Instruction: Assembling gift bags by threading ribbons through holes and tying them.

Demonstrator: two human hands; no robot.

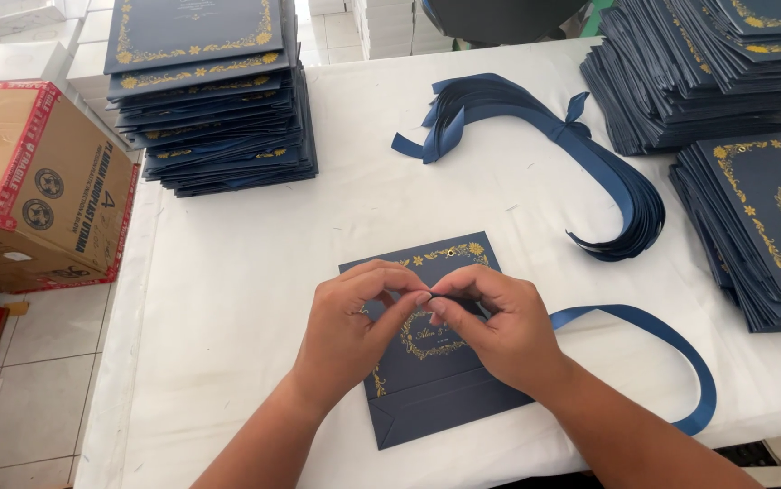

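Observation:
A flat navy paper bag [427, 380] with gold floral print lies on the white table [245, 299] in front of me. My left hand [350, 330] and my right hand [499, 326] rest on it, fingertips pinched together over its middle. A navy ribbon [671, 344] runs from under my right hand and loops out to the right, near the table's front edge. Both hands seem to pinch the ribbon's end, though the fingers hide it.
A tied bundle of navy ribbons [581, 154] curves across the table's far middle. Stacks of matching navy bags stand at back left [214, 109], back right [708, 72] and right [762, 226]. A cardboard box [37, 190] sits off the table's left edge.

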